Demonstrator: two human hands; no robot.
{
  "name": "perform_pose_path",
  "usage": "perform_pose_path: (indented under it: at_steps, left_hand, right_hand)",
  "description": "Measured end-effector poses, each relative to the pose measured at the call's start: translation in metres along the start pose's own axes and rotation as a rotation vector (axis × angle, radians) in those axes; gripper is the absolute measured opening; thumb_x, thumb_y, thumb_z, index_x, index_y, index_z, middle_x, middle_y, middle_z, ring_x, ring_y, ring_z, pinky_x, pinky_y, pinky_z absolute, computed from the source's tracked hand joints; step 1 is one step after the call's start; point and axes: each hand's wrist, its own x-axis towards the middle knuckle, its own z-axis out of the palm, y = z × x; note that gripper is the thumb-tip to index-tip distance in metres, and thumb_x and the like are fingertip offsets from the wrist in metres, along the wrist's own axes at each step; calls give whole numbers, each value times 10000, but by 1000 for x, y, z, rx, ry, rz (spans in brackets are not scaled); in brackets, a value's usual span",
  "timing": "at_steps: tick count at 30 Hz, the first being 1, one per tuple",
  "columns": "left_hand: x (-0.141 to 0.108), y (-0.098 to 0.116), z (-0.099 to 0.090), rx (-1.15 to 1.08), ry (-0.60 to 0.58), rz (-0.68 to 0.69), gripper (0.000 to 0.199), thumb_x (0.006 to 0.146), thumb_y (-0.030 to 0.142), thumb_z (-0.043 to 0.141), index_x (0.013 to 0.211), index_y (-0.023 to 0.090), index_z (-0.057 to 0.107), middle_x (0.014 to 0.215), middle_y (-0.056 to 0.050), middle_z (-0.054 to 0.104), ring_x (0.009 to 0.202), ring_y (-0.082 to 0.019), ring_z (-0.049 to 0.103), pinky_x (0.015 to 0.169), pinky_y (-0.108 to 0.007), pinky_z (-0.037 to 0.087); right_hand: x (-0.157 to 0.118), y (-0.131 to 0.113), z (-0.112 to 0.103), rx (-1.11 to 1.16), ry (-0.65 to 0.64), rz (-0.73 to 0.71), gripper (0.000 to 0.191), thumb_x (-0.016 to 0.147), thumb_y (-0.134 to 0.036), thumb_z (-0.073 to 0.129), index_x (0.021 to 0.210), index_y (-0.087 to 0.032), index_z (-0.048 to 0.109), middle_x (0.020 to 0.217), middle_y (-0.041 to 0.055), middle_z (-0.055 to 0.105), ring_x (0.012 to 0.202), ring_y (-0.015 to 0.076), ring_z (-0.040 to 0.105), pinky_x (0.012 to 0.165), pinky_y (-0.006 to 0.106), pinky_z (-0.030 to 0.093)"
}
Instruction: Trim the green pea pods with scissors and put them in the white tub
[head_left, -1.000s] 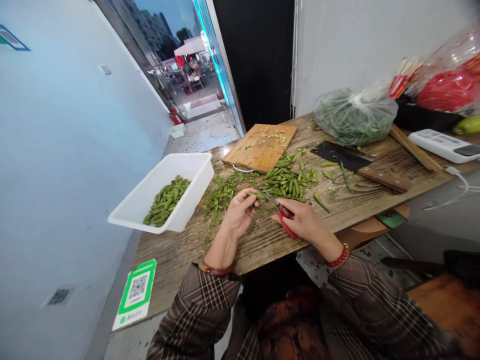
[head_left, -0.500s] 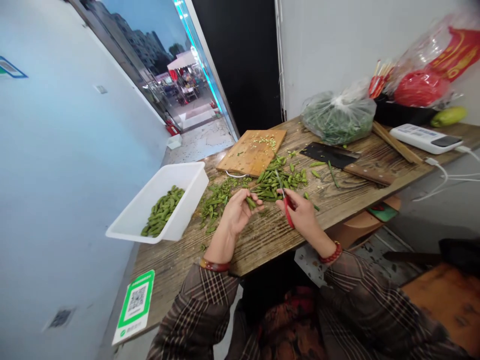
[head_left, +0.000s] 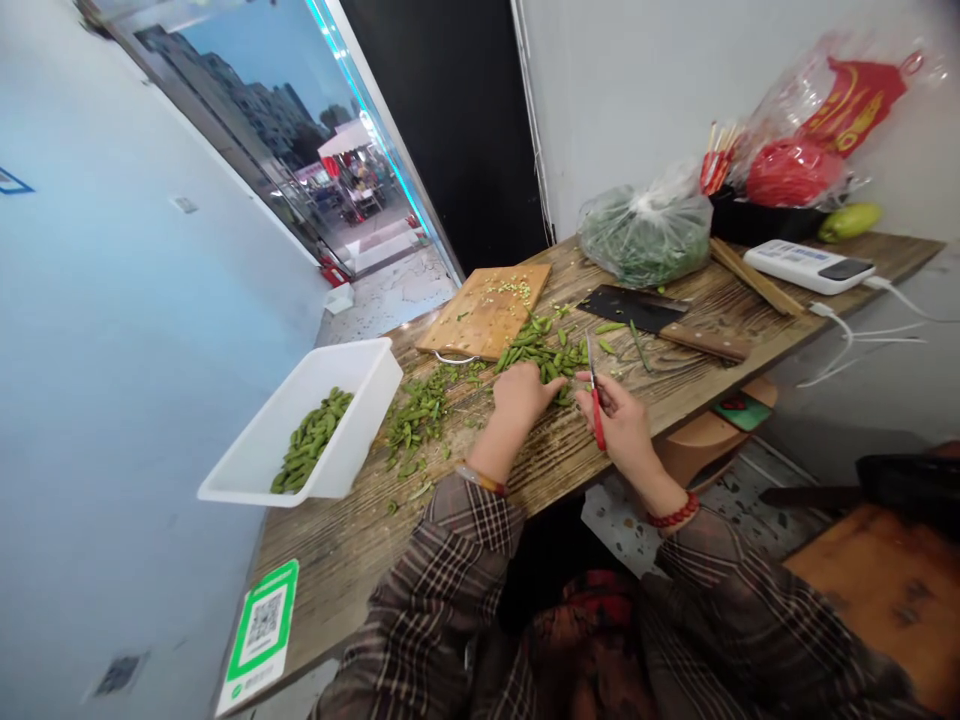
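Note:
My right hand (head_left: pixel 624 425) is closed round red-handled scissors (head_left: pixel 598 415), whose narrow blades point up and away from me. At the near edge of a pile of green edamame pods (head_left: pixel 534 345) is my left hand (head_left: pixel 519 400), back upward and thumb stretched to the right. Its other fingers are hidden behind the hand, so I cannot tell whether they grip a pod. Trimmed bits and loose pods (head_left: pixel 420 412) lie scattered to its left. More pods (head_left: pixel 311 440) rest in a white plastic tub (head_left: pixel 367 385) at the table's left side.
Beyond the pile lies a wooden cutting board (head_left: pixel 480 315) with chopped bits on it. A cleaver (head_left: pixel 637 308) lies to the right, near a tied bag of greens (head_left: pixel 649 235) and a white power bank (head_left: pixel 806 265). A green QR-code card (head_left: pixel 262 630) is at the table's near left corner.
My left hand has moved right to the pile and turned back upward; the pod seen in its fingers before is out of sight. My right hand still holds the scissors. The view has shifted slightly.

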Motion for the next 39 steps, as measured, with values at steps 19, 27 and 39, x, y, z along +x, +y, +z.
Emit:
perform_pose_path:
  at_steps: [19,27,39]
  left_hand:
    - [-53,-63,-57,-1141,-390,-319,348,672,296,687,984,145,662,546,85,344,400,-20,225,390,-164,122]
    - [-65,-77,-59,-994,-254,-238,318,685,345,684,923,133,679,504,79,380,410,-35,267,416,-185,201]
    - [-66,-74,-69,-498,-177,111,253,774,329,562,833,127,703,772,-12,658,762,-151,562,758,-253,412]
  right_hand:
    - [-5,-3,0,-362,-202,-191,429,809,-449,630,1138,-175,651,883,67,697,712,183,626,681,317,506]
    - [6,-19,9,-507,-603,-302,445,788,-425,662,1154,-175,631,785,29,612,636,145,533,599,280,464]
    - [22,-25,22,-597,-685,-393,523,768,-491,679,1180,-173,629,807,44,626,682,167,562,632,292,460]
